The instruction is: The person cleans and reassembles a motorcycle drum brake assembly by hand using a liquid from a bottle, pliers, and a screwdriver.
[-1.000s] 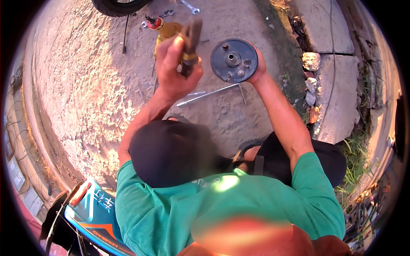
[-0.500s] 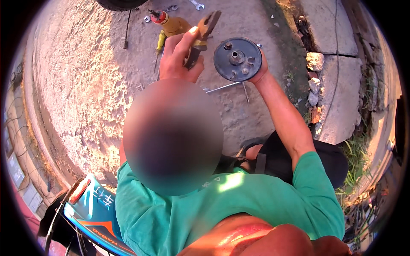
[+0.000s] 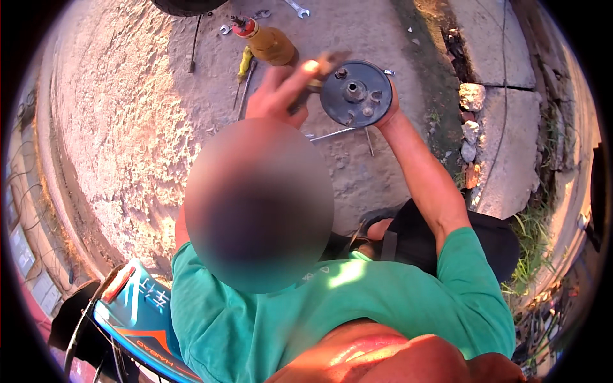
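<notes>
1. The right hand [image 3: 388,113] held the dark round plate [image 3: 355,94] by its right-hand rim, in front of the person and off to the right of the left hand. Its fingers went behind the plate, so how far they wrapped could not be told. A firm hold low on the rim seemed best, leaving the studded face free.

2. The left hand [image 3: 278,96] was curled around a brown tool [image 3: 332,62], blurred but looking like pliers. Its grip was narrow, with the thumb and forefinger stretched along the tool; the finer finger placing could not be made out.

3. The tool's far end overlapped the plate's upper-left edge in view, near the short post [image 3: 341,73]. Whether metal touched metal could not be told, so slow, short movements seemed wiser than a hard swing.

4. The plate was held in the air, so the right hand probably had to take any push or knock. A steady wrist, and fingertips kept off the tool's line, would have helped.

5. The bottle [image 3: 271,46] stood out just past the left hand, and the yellow screwdriver [image 3: 245,59] lay beside it; a tight swing on that side looked safest.

6. A metal rod [image 3: 335,133] showed below the plate, worth avoiding if the plate was lowered.
</notes>
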A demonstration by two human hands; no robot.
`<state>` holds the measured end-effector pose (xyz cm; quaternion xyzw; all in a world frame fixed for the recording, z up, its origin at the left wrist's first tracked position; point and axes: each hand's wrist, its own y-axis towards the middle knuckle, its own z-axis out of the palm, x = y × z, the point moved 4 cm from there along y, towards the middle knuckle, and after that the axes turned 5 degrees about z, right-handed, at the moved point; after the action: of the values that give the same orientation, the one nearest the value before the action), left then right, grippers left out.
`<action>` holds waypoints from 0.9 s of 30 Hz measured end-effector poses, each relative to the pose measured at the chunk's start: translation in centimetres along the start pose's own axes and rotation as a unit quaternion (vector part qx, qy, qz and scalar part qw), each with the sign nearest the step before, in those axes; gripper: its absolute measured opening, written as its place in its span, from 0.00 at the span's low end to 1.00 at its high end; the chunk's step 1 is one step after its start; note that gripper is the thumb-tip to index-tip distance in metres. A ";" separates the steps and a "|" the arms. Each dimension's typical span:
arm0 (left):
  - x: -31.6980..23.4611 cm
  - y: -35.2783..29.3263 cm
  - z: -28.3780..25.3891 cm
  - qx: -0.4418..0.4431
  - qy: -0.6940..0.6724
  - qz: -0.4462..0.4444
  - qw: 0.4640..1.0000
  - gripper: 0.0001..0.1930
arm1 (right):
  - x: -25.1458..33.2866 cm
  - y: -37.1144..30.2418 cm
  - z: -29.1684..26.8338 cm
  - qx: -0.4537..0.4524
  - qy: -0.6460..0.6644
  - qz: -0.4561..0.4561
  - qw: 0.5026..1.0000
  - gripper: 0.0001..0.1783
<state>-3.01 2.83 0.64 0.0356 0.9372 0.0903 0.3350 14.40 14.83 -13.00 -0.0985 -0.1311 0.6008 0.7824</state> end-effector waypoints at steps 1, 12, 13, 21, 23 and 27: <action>0.7 -0.1 1.0 0.096 0.033 -0.025 0.995 0.42 | 0.2 0.0 0.1 0.026 -0.005 0.009 1.000 0.32; -0.3 -0.4 0.2 -0.056 -0.006 0.000 0.998 0.39 | -0.1 -0.2 -1.2 -0.031 0.009 -0.017 0.999 0.30; 0.0 -0.7 0.9 -0.013 0.032 0.003 0.999 0.39 | -0.1 -0.2 -0.7 -0.007 -0.001 -0.007 1.000 0.30; -0.7 -0.6 -0.6 -0.070 -0.059 -0.053 0.994 0.39 | -0.3 -0.4 -0.2 0.001 0.009 0.020 1.000 0.30; -1.7 -0.7 -1.3 -0.165 -0.059 -0.013 0.984 0.39 | -0.4 0.2 -1.3 -0.055 0.017 -0.006 0.998 0.31; 2.0 -2.9 1.4 0.098 0.037 -0.048 0.993 0.39 | 0.0 -0.1 0.3 0.010 -0.029 0.027 0.999 0.32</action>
<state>-3.68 0.44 -2.20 0.0198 0.9540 -0.0167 0.2988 14.37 14.75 -12.66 -0.0771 -0.1449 0.6258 0.7625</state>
